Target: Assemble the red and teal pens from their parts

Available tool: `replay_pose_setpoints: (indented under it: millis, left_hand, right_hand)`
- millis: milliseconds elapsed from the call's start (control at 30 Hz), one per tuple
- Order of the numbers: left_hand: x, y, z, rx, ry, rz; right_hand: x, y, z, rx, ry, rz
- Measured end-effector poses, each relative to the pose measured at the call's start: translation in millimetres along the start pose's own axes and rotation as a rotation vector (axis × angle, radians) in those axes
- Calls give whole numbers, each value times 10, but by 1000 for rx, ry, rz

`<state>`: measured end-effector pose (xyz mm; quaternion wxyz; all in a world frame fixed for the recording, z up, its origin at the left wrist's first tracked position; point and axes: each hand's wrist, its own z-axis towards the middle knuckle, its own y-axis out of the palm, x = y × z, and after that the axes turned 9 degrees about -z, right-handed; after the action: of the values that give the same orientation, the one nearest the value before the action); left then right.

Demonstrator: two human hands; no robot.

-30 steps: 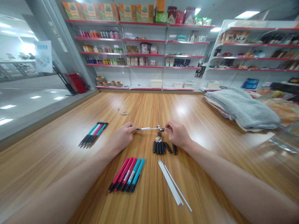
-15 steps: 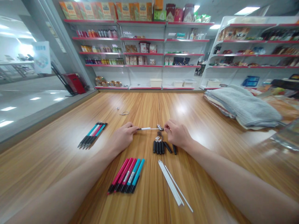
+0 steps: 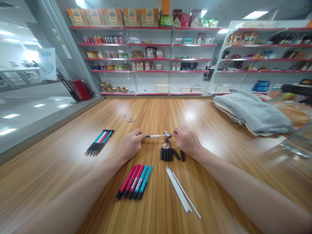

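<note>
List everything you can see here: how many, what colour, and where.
White pen barrel: one, white, centre
Thin rod: one, pale, at that barrel's end
Black-gripped pens: about four, teal, white, pink, left
Pen barrels: five, three pink, two teal, front centre
White sticks: several, white, front
Black tubes: six, black, right of centre
Small parts: uncountable, silver and white, beyond tubes
Loop: one, pale, left of centre
Silver bit: one, silver, beside loop
Folded cloths: one stack, grey striped, right
Clear container: one, transparent, right edge
Table: one, brown, beneath
Shelves: several, white and red, behind
Shelf goods: many, mixed, behind
Red box: one, red, floor left
Poster: one, pale, left
Left hand: one, bare, holding white barrel
Right hand: one, bare, apparently pinching rod
</note>
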<state>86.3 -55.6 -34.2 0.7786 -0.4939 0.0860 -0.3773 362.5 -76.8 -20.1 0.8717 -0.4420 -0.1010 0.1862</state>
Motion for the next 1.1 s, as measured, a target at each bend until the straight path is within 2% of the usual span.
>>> replay_pose_setpoints:
  millis: [233,367,533,700,867,1100]
  left_hand:
    - [20,29,8,-28,54,-31]
    - [20,37,24,-8,42,-63]
    - [-10,41,23,10,27,-106]
    - [-43,49,13,31,5,-127]
    - [-34,42,5,30,-10,-139]
    - [-41,37,-18,34,-13,-164]
  right_hand:
    - [-45,20,-11,-30,-35,72]
    - [-49,11,-13,-3,-9,156]
    - [59,88,13,84,128,319]
    - [186,253,39,-31,237,355]
    - [171,274,35,-114,178,332]
    - [149,245,30,-140,158,262]
